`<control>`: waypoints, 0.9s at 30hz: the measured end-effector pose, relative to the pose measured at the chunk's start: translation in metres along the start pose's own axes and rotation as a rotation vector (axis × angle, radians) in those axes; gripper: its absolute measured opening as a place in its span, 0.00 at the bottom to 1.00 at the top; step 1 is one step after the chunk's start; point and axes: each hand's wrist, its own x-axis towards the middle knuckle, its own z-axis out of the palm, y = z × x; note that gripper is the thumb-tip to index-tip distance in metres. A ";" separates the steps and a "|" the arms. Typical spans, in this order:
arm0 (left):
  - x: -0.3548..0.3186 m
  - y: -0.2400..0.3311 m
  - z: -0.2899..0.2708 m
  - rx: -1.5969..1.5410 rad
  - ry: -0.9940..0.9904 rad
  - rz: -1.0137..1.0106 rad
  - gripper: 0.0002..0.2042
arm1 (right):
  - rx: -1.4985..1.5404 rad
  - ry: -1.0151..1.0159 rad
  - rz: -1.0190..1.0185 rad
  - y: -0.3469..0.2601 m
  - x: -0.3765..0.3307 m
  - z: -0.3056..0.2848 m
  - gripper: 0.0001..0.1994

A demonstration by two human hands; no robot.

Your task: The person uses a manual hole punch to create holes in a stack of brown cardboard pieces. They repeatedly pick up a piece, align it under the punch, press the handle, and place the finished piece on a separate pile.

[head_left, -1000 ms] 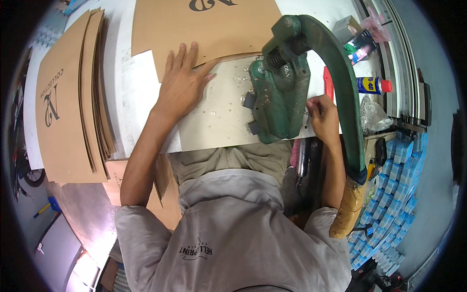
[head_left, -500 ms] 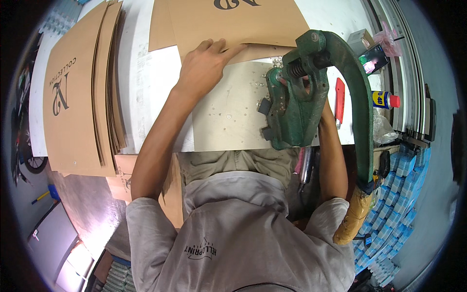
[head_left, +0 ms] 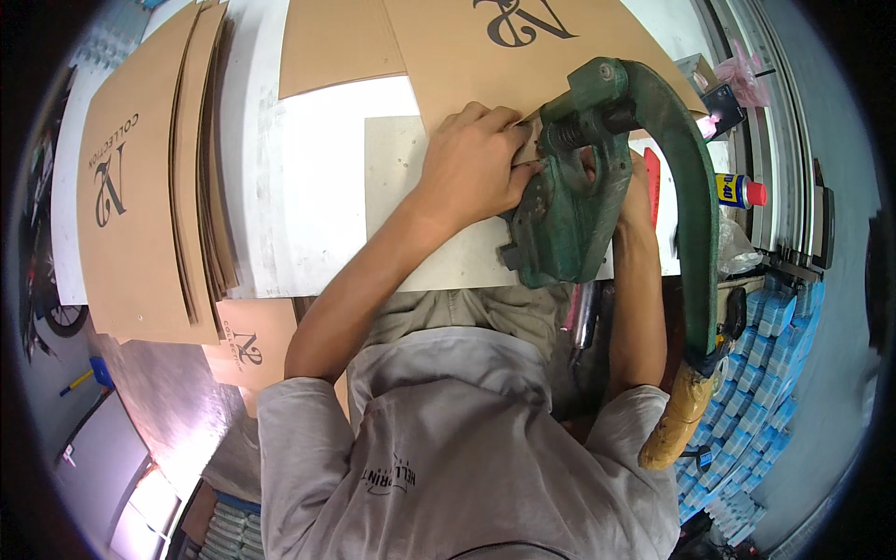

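Note:
A brown cardboard sheet with a dark printed monogram lies on the table, its near corner reaching into the green hand-lever press. My left hand is closed on that corner at the press's left side, thumb and fingers pinching the board. Behind the press, on its right, is my right hand; the press covers most of its fingers, so what they hold is hidden. The press's long curved lever ends in a yellow taped handle beside my right upper arm.
A stack of printed cardboard sheets overhangs the table's left edge. Another brown sheet lies at the back. A red cutter, a yellow-and-blue can, a phone and crumpled plastic are at the right.
My left hand has moved right and nearer to the press, bringing the cardboard sheet's corner into it. The sheet has shifted right and turned. The lever looks unmoved.

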 end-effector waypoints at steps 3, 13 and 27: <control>0.000 0.002 0.011 -0.053 0.021 0.000 0.16 | -0.150 -0.023 0.006 0.009 -0.001 -0.029 0.08; -0.002 0.002 0.005 -0.025 0.026 0.015 0.16 | -0.861 -0.398 -1.116 -0.108 -0.139 -0.045 0.37; 0.019 -0.046 -0.026 -0.405 0.574 -0.199 0.08 | -0.702 0.111 -0.464 -0.079 -0.050 -0.064 0.15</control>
